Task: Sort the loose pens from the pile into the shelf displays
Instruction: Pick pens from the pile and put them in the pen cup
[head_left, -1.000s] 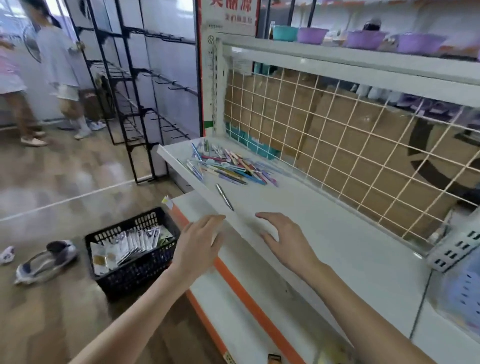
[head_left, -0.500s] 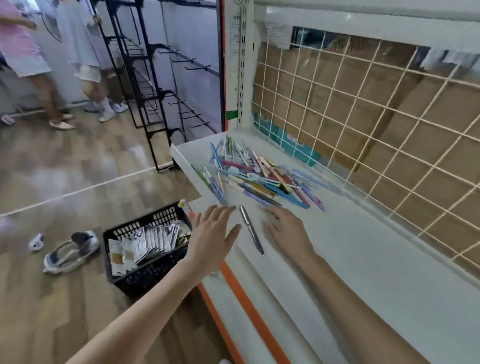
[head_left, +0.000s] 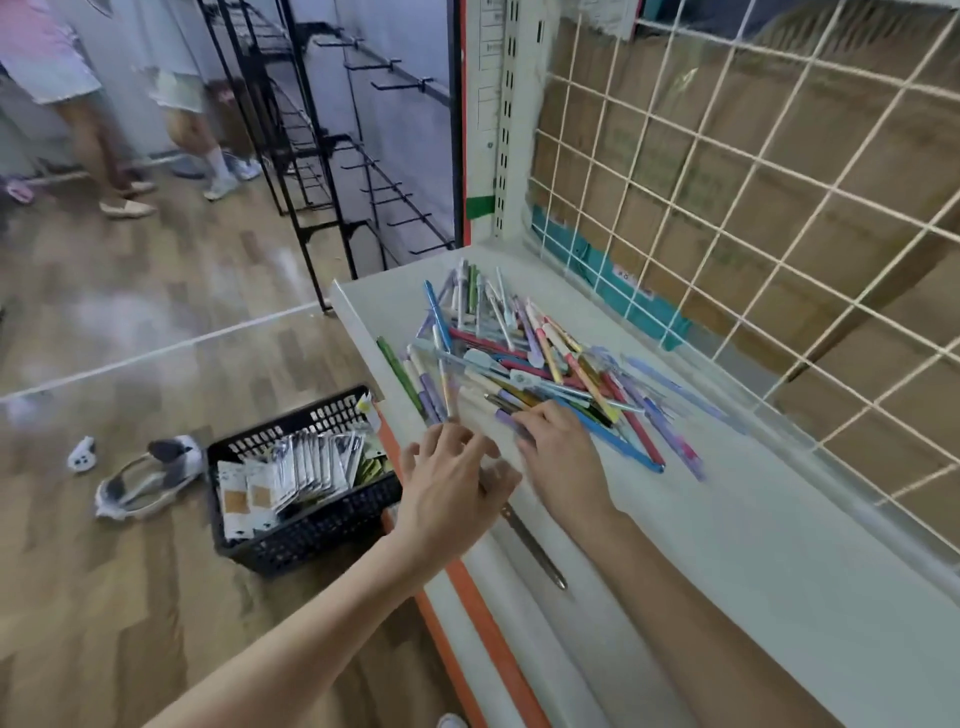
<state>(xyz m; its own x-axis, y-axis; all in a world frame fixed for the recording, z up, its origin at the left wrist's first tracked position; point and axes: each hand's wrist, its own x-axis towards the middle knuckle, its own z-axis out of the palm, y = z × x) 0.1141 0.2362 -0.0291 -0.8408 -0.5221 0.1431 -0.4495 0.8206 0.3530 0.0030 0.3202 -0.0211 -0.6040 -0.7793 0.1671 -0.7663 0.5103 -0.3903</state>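
Note:
A pile of loose coloured pens (head_left: 550, 371) lies on the white shelf (head_left: 779, 545), toward its left end. One dark grey pen (head_left: 535, 551) lies apart from the pile, nearer to me, partly under my hands. My left hand (head_left: 452, 488) reaches over the shelf's front edge. Its fingertips meet the near end of a pale pen with purple bands (head_left: 445, 384); blur hides whether they pinch it. My right hand (head_left: 563, 457) rests palm down, fingers spread on the pens at the pile's near edge.
A cream wire grid (head_left: 737, 171) backs the shelf, with cardboard boxes behind it. On the wooden floor to the left stand a black basket of packets (head_left: 311, 525) and a grey shoe (head_left: 140, 483). A black hook rack (head_left: 322, 156) and two people's legs (head_left: 104, 135) are farther back.
I have leaned closer and both hands have moved forward from beside the lone grey pen to the near edge of the pile. The grey pen now lies behind my fingers.

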